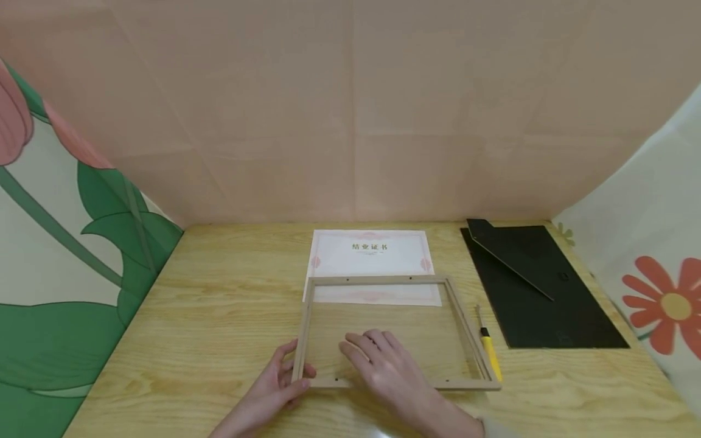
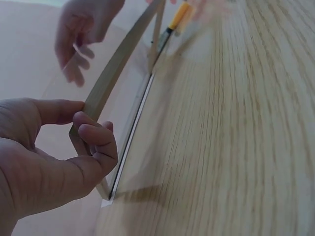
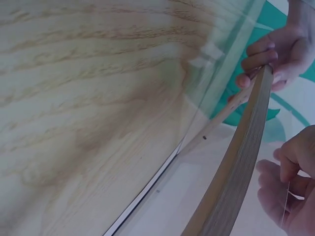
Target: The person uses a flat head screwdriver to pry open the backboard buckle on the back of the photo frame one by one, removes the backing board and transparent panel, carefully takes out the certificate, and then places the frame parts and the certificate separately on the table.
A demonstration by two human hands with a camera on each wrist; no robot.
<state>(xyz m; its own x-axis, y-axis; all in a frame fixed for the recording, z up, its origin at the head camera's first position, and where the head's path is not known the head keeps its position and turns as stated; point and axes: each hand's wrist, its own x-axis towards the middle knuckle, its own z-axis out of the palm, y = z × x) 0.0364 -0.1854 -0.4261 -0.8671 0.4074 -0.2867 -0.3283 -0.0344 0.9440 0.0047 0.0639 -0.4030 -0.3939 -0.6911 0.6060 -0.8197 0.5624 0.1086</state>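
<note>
A thin wooden picture frame (image 1: 378, 280) is held tilted, its near side lifted off the table. My left hand (image 1: 276, 383) grips its near left corner, thumb and fingers round the wood, also seen in the left wrist view. Over the frame's opening, my right hand (image 1: 391, 374) has bent fingers. In the right wrist view its thumb and fingers pinch the thin edge of a clear sheet (image 3: 287, 204). How far that sheet extends is hard to tell. Partly behind the frame lies a white certificate (image 1: 372, 255) with a pink border.
A black backing board (image 1: 537, 316) with its stand leg raised lies at the right. Between it and the frame is a yellow-handled tool (image 1: 491, 359) with a metal shaft. A pink cloth (image 1: 350, 121) hangs behind the wood-grain table (image 1: 230, 292); flower-printed cloths hang at both sides.
</note>
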